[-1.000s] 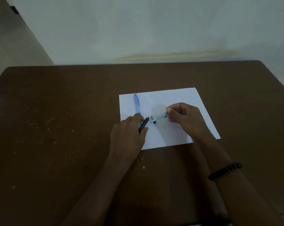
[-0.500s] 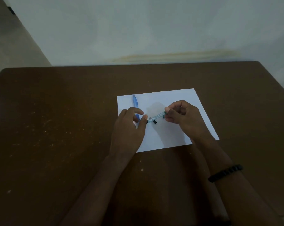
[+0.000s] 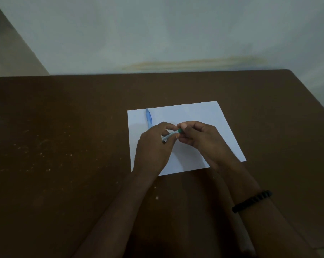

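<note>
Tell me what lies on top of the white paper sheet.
A blue pen lies near its far-left corner. Above its middle, the left hand and right hand pinch a slim clear pen with a green end. Paper beneath both hands is covered.

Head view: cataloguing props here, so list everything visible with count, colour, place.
Table: one, dark brown, fills lower view.
Paper sheet: one, white, mid-table.
Blue pen: one, blue, on the sheet's far left, partly behind the left hand.
Slim pen: one, teal with green end, held over the sheet.
Wall: one, pale, yellowish streak, behind table.
Bracelet: one, black, right wrist.
Left hand: one, grips the slim pen's lower end.
Right hand: one, pinches its green end.
</note>
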